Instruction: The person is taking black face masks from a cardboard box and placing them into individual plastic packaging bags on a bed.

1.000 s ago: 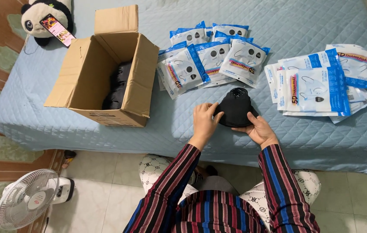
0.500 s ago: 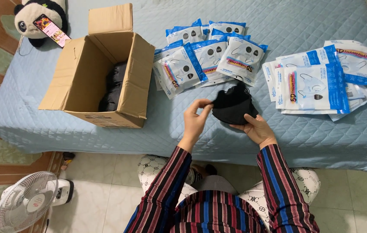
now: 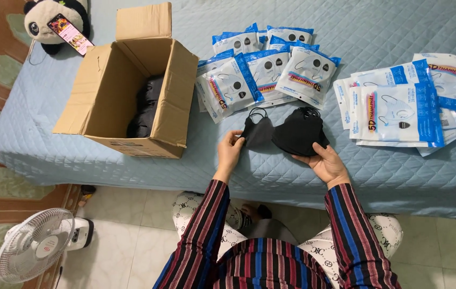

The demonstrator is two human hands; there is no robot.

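Between both sets of fingers, over the bed (image 3: 131, 160): left hand (image 3: 229, 150) pinches one black fabric mask (image 3: 256, 131); right hand (image 3: 327, 163) grips the black mask stack (image 3: 297, 136). Separation begun; stack remains.

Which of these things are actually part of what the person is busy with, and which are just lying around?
In use:
left hand pinching one black mask
right hand under a stack of black masks
cardboard box holding more dark masks

Lying about:
mask packets
panda toy
fan
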